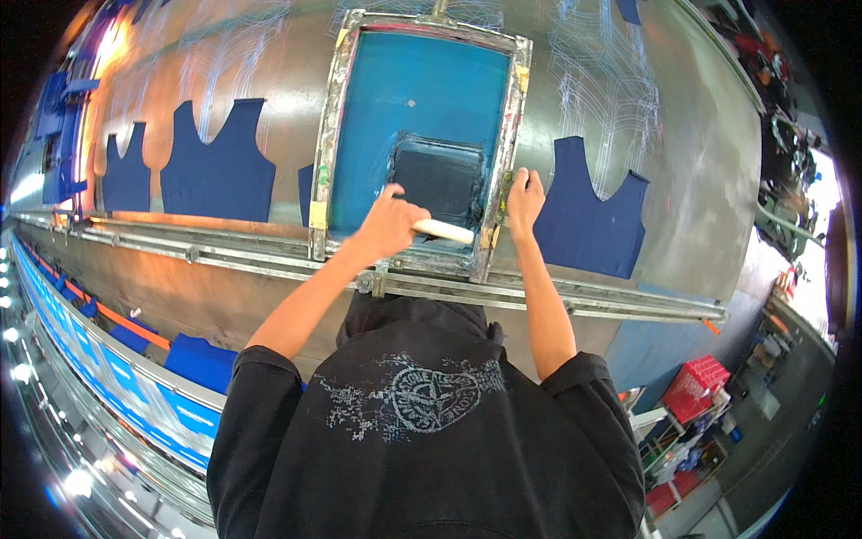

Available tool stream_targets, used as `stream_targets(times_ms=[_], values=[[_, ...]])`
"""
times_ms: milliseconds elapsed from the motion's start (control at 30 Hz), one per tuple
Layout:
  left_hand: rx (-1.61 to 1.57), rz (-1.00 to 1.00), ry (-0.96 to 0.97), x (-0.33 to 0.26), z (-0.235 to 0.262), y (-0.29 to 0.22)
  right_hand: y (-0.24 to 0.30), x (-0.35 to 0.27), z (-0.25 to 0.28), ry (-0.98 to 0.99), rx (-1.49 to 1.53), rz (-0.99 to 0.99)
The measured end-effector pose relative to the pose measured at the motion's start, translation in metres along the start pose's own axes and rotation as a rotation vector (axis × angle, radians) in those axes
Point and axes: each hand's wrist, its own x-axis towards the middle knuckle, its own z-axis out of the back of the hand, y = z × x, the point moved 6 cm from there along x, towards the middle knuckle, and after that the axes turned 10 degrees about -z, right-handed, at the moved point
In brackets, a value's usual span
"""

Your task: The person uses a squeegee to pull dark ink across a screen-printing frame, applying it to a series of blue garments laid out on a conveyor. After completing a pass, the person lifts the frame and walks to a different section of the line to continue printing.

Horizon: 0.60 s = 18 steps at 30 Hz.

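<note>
My left hand is closed around one end of a cream-coloured squeegee, which lies across the lower part of a screen printing frame. The frame has a worn, paint-spotted metal rim and teal mesh. Within the mesh sits a dark rectangular window with dark ink around its edges. At the frame's right rim my right hand is closed, its fingers curled against the edge. Just right of that hand lies a navy fabric piece cut like a tank top. The squeegee's underside is hidden.
More navy cut pieces lie flat on the long metal table to the left. A metal rail runs along the table's near edge. Blue pieces rest on another table behind at left. A red crate stands at the lower right.
</note>
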Motion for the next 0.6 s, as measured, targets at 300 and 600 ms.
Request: stream_targets(times_ms=[300,600], values=[[0.192,0.006,-0.098,0.096,0.057,0.045,0.131,-0.073,-0.015,0.233,-0.321,1.032],[0.108,-0.014,-0.168,0.007,-0.009,-0.019,0.042,-0.157,-0.011,0.381,-0.39,0.939]])
